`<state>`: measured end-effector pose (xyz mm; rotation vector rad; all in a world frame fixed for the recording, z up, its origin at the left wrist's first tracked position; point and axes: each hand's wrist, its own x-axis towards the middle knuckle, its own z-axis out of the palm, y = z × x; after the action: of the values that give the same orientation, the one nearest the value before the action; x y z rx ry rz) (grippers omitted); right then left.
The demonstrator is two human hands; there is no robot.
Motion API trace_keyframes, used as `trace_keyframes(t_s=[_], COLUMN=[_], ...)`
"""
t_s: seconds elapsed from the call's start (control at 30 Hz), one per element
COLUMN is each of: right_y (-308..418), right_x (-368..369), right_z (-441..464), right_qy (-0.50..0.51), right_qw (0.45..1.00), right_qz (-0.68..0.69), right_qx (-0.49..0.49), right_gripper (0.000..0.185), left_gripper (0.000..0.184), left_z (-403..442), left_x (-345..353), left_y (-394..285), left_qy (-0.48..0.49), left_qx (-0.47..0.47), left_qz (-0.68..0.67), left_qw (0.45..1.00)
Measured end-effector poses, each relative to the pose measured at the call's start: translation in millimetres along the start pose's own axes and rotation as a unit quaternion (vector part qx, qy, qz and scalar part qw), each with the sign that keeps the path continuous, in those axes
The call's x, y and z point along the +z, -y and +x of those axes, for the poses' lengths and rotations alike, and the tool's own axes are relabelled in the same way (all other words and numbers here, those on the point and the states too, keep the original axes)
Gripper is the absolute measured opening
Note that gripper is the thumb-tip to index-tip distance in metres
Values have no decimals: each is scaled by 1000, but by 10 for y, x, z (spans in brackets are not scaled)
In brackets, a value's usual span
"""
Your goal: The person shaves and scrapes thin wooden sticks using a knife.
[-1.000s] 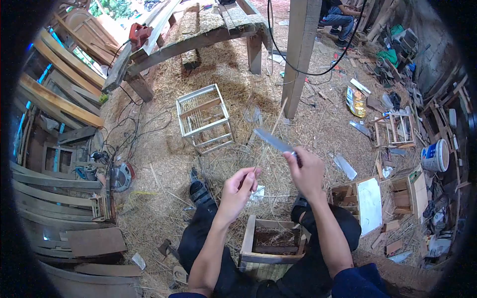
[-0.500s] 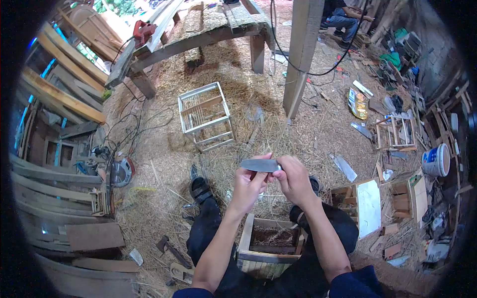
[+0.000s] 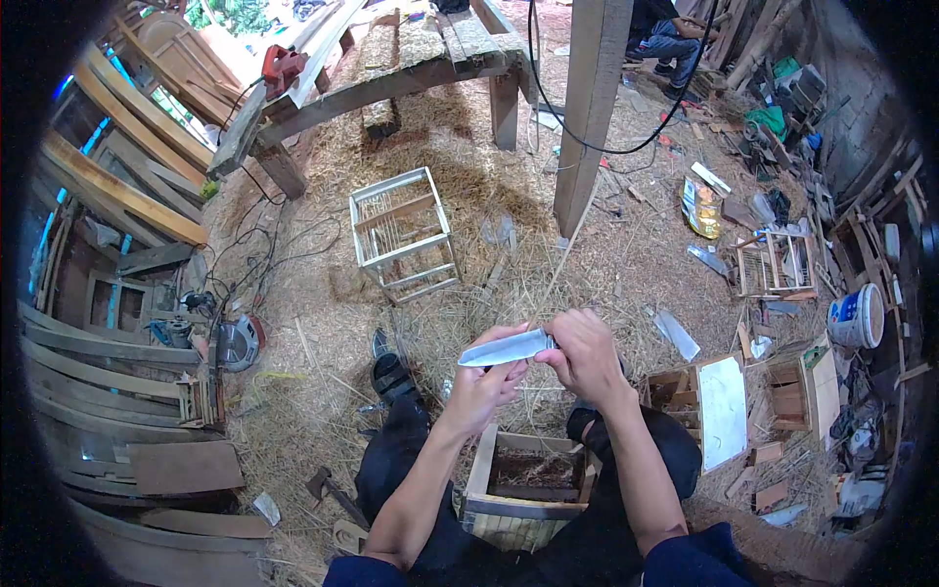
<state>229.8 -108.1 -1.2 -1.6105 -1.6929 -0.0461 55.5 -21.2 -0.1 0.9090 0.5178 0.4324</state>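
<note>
My right hand point(image 3: 587, 354) is closed around the handle of a knife point(image 3: 504, 349), its broad blade pointing left. Just under the blade is my left hand point(image 3: 479, 393), its fingers curled; the blade hides part of them, and what they hold does not show. A thin pale strip point(image 3: 564, 259) runs up and away from near the hands; whether a finger touches it is unclear. Between my legs stands a wooden box frame point(image 3: 479, 470) with a slatted near side. A small wooden cage frame point(image 3: 403, 217) sits ahead on the floor.
A workbench point(image 3: 391, 83) and upright post point(image 3: 593, 127) stand ahead. At left are a circular saw point(image 3: 240, 340), cables and stacked boards; an axe-like tool point(image 3: 333, 489) lies by my leg. A white bucket point(image 3: 857, 316) and crates are right. Another person point(image 3: 670, 44) sits far right.
The knife blade has tilted, its tip dropping toward the lower left and its flat now catching more light. My right hand has turned slightly with it; the left stays underneath.
</note>
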Motion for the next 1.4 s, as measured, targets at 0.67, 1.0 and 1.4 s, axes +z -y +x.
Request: trace_keyframes(t_s=[0.67,1.0,1.4], right_y=[-361,-113,42], right_x=[-366,-97,-56], right_z=[-164,10,29], right_qy=[-77,-42,-16], right_qw=[948,974,961], right_qz=[-227,-141,-66], right_qx=[209,172,267], right_gripper=[23,27,40], left_gripper=[29,38,29], left_z=[-298,-92,140], left_x=[-344,-201,10], left_y=[-100,-159,-60], left_qy=[-22,-55,-112], left_qx=[-76,22,100], left_qz=[72,57,125], left_qw=[994,997,981])
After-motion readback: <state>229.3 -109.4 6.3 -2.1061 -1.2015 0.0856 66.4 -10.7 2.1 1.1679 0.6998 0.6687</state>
